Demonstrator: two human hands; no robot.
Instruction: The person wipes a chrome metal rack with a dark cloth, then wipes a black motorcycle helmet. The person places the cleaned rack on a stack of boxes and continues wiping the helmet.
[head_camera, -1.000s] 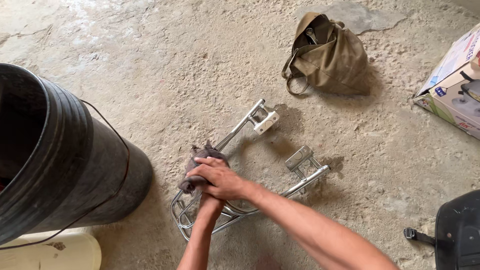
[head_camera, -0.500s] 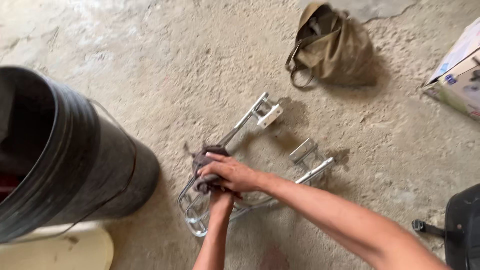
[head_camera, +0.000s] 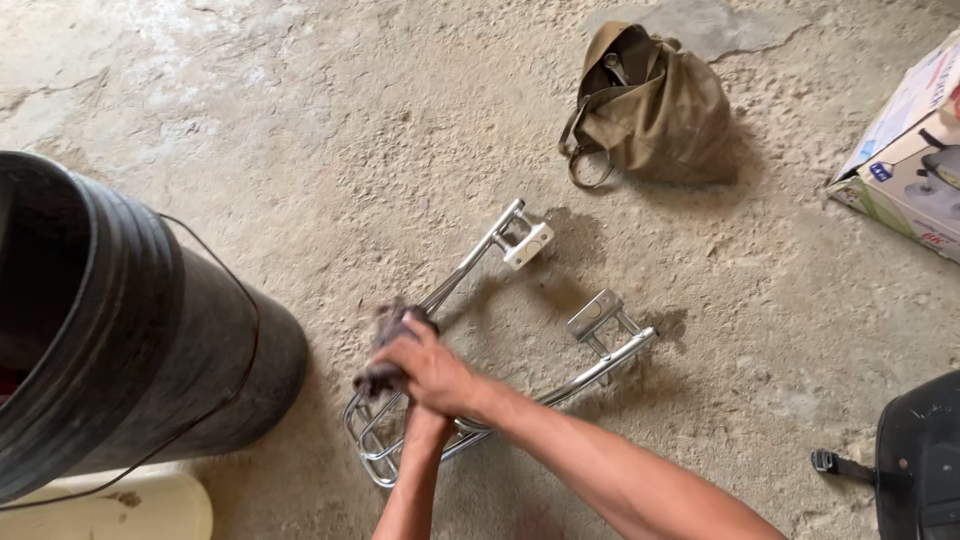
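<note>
Gripping a dark rag (head_camera: 385, 345) in my right hand (head_camera: 432, 372), closed tight around it, I press it on the left rail of the chrome rack (head_camera: 590, 368) lying on the concrete floor (head_camera: 300, 150), centre of the frame. My left hand (head_camera: 425, 420) sits beneath the right; whether it is closed I cannot tell. Judging by its shine, the rack looks mostly wiped, with the lower-left end apparently left. A black bucket (head_camera: 120, 330) stands at left, a bag (head_camera: 655, 105) upper right.
</note>
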